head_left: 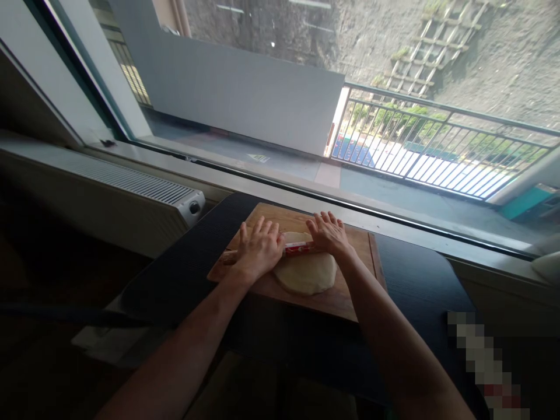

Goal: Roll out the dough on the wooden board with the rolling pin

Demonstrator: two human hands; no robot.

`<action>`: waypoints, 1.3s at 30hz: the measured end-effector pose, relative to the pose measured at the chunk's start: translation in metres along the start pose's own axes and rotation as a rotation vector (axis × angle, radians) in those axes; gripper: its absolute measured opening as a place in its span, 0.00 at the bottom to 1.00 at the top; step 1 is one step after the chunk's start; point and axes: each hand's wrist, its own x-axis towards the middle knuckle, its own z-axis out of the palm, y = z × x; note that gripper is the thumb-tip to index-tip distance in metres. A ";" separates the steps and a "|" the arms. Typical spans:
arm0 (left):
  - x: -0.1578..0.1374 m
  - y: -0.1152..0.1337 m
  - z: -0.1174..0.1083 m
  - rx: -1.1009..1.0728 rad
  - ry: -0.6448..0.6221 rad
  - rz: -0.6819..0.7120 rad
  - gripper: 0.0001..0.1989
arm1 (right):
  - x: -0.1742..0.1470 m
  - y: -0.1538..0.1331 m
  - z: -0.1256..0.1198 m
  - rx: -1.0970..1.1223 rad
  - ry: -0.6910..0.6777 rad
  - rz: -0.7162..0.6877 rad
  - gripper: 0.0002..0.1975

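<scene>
A slab of pale dough [306, 275] lies on a wooden cutting board [367, 291], its near edge rounded. Across it runs a rolling pin [300, 248] with a red printed wrapper around its middle; a wooden end sticks out at the left. My left hand [261, 248] rests palm down over the left part of the pin, fingers stretched forward. On the right part lies my right hand [329, 233], also flat with its fingers extended. Both palms touch the pin from above and hide much of it.
The board sits on a dark table [420, 280] against a window sill [210, 178]. A white radiator [131, 186] stands at the left. Beyond the glass are a balcony railing [420, 140] and a rock slope. A blurred-out patch covers the lower right.
</scene>
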 end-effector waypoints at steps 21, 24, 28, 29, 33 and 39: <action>-0.043 -0.010 -0.008 -0.005 0.108 0.017 0.23 | 0.014 -0.017 0.006 -0.038 -0.028 -0.087 0.29; -0.037 -0.014 -0.010 0.006 0.107 -0.015 0.22 | 0.037 -0.022 0.005 -0.014 -0.069 -0.069 0.30; -0.056 -0.010 -0.022 0.007 0.054 0.031 0.19 | -0.004 -0.014 0.006 -0.005 -0.027 -0.123 0.29; -0.063 -0.009 -0.025 0.006 0.035 0.042 0.19 | -0.022 -0.011 0.006 -0.016 -0.006 -0.148 0.28; -0.086 -0.005 -0.035 0.003 -0.034 0.071 0.21 | -0.085 0.001 0.007 -0.065 0.053 -0.200 0.28; -0.088 -0.013 -0.041 0.056 -0.108 0.083 0.21 | -0.041 -0.017 0.011 -0.040 0.019 -0.144 0.28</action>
